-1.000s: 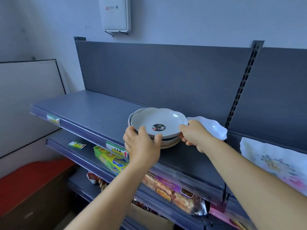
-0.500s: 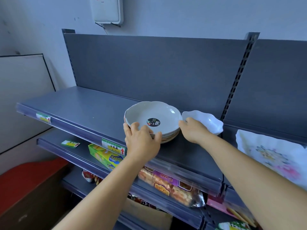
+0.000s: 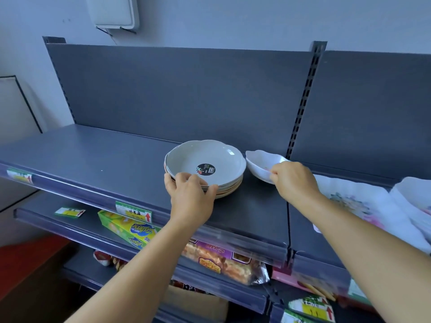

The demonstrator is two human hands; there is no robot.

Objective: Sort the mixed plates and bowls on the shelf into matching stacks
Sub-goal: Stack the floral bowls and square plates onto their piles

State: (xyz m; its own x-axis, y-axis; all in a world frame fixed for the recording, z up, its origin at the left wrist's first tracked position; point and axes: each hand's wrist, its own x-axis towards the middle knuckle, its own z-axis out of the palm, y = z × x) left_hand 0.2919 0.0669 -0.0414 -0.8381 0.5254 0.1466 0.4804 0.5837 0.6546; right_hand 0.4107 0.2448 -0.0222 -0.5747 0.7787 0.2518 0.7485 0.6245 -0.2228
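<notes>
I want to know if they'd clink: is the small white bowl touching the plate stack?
Apart. The head view shows dark shelf between the small white scalloped bowl and the stack of grey plates.

A shop — slotted metal shelving (image 3: 116,164), price tags (image 3: 133,212), packaged snacks (image 3: 221,259).

At the right edge of the frame, the flowered white plate (image 3: 363,203) blurs and runs out of view. The wall box (image 3: 114,11) at upper left is cut off by the top edge. The right hand (image 3: 295,183) covers the small white bowl's (image 3: 261,163) near rim; the plate sticker (image 3: 206,169) print is too small to read.
</notes>
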